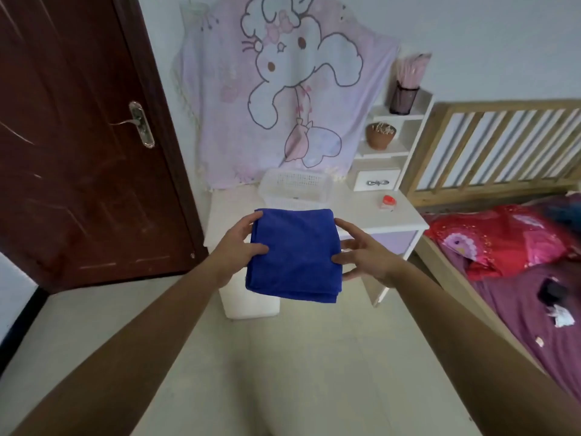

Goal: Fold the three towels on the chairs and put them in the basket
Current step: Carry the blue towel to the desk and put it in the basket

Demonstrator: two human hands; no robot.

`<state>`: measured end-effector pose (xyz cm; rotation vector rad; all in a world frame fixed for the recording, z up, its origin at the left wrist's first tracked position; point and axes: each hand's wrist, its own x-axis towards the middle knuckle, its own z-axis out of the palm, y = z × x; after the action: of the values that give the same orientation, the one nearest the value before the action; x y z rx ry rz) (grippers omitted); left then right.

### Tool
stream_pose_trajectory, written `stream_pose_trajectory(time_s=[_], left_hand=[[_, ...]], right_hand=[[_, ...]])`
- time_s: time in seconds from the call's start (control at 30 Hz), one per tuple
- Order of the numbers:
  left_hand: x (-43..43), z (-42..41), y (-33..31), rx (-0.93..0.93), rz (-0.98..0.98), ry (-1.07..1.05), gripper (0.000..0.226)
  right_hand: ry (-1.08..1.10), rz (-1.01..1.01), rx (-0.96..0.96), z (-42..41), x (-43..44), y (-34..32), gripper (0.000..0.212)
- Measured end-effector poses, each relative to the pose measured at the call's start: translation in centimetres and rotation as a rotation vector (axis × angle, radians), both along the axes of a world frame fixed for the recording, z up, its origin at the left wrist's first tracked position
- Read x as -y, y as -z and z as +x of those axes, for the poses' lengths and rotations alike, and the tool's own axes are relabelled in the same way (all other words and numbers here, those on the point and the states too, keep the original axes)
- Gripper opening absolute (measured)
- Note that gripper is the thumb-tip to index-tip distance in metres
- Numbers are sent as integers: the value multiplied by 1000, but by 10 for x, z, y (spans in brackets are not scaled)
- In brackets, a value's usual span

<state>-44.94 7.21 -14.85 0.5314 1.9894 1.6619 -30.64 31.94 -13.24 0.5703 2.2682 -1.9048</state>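
Folded blue towel point(295, 256), gripped by left hand point(239, 243), right hand point(366, 258), basket point(295, 185) behind

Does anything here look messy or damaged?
The brown door carries pale scratches across its panels, and small white scraps lie on the purple bedsheet. The blue towel looks neatly folded.

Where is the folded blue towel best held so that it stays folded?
Grip the blue towel at its left and right edges, thumbs on top, fingers beneath, as the left hand and right hand do now. It is a flat, limp stack with loose layers at its near edge, so side support probably keeps it folded.
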Motion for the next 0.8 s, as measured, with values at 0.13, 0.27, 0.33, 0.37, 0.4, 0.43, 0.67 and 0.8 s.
stream_pose_trajectory(time_s=[0.13, 0.27, 0.33, 0.37, 0.4, 0.43, 0.67, 0.8], left_hand=[[-47, -81, -13, -8, -42, 56, 72], [-93, -145, -15, 45, -79, 131, 70], [-114, -175, -8, 60, -90, 145, 68], [-124, -189, -4, 67, -94, 146, 67], [-134, -202, -1, 73, -101, 143, 65], [-147, -218, 4, 85, -110, 131, 64], [-236, -334, 34, 121, -239, 34, 70], [-274, -387, 53, 149, -330, -8, 72]], right_hand=[[28, -14, 1, -74, -39, -7, 82], [67, -27, 27, -129, -79, -1, 83], [80, -44, 47, -157, -100, 7, 83], [78, -48, 51, -172, -110, 11, 83], [72, -50, 55, -186, -118, 15, 82], [67, -55, 58, -204, -131, 21, 82], [34, -110, 77, -332, -218, 63, 81], [-2, -143, 141, -400, -255, 88, 81]])
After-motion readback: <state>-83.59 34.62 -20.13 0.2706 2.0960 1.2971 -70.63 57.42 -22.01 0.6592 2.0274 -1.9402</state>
